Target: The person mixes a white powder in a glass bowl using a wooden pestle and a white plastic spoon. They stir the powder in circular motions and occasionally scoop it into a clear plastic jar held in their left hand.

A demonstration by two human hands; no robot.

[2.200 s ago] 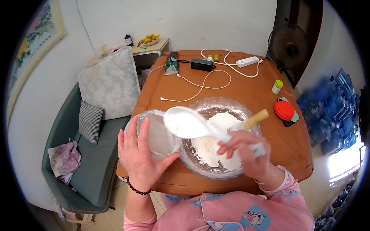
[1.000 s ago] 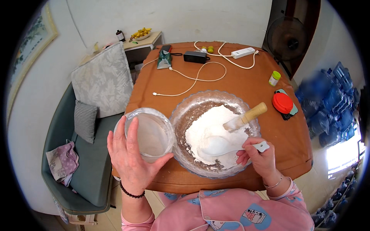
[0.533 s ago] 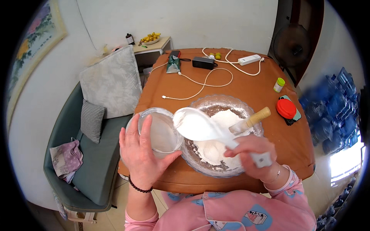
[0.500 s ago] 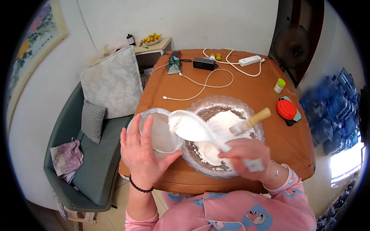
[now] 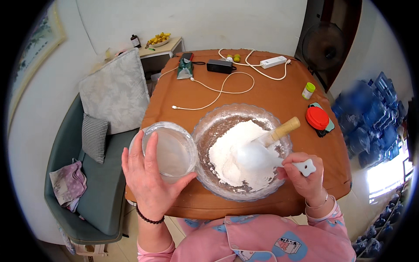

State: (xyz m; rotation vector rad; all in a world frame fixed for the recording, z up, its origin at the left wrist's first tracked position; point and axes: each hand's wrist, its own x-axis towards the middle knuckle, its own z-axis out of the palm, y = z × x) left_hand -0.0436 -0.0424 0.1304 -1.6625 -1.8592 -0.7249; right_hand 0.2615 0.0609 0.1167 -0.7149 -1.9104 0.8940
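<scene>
My right hand grips the handle of a white ladle-like scoop, whose blurred head is down in the white flour. The flour lies heaped in a large clear bowl with a scalloped rim. A tool with a wooden handle leans in the same bowl, its blade partly in the flour. To the left, my left hand is wrapped round the side of a smaller clear bowl. That bowl has pale, whitish contents; it stands beside the large bowl.
Farther back on the brown table lie a white cable, a black box and a white power strip. At right are a green-lidded jar and a round red-lidded item. A green sofa stands left.
My right hand has lowered the scoop from beside the smaller bowl into the flour, moving right. My left hand stays on the smaller bowl. The whole view has shifted slightly.
</scene>
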